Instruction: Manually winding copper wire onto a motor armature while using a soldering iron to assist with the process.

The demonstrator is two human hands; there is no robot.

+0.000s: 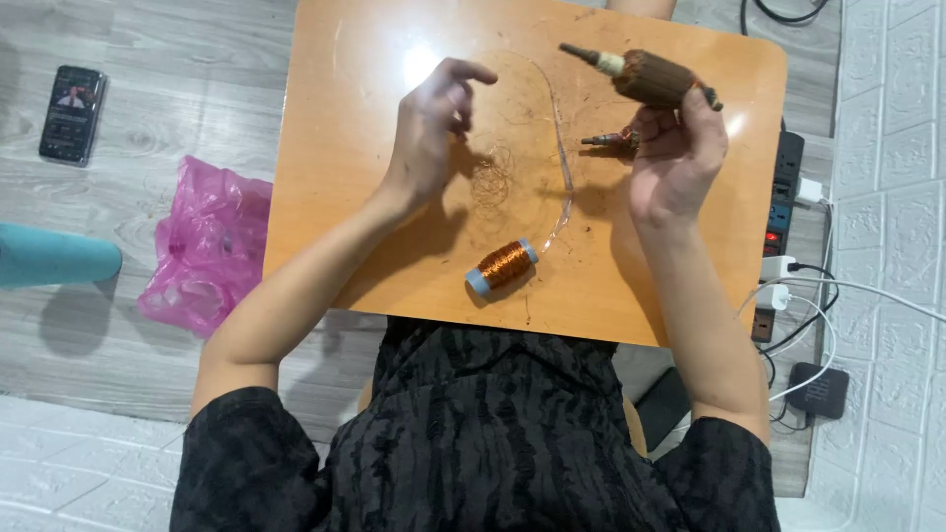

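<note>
My right hand [673, 158] holds a brown motor armature [645, 77] by its lower end, lifted above the orange table [335, 148], its shaft pointing up-left. A second, smaller armature piece [611, 139] lies on the table just left of that hand. My left hand [430, 128] hovers over the table with fingers curled and pinched; I cannot tell whether a thin wire is between them. A loose tangle of fine copper wire [492, 180] lies beside it. A spool of copper wire [504, 266] lies near the table's front edge.
A clear curved plastic strip [565, 167] lies across the table's middle. On the floor to the left are a pink plastic bag [202, 246], a phone [72, 113] and a teal cylinder [54, 254]. A power strip [783, 197] with chargers and cables sits to the right.
</note>
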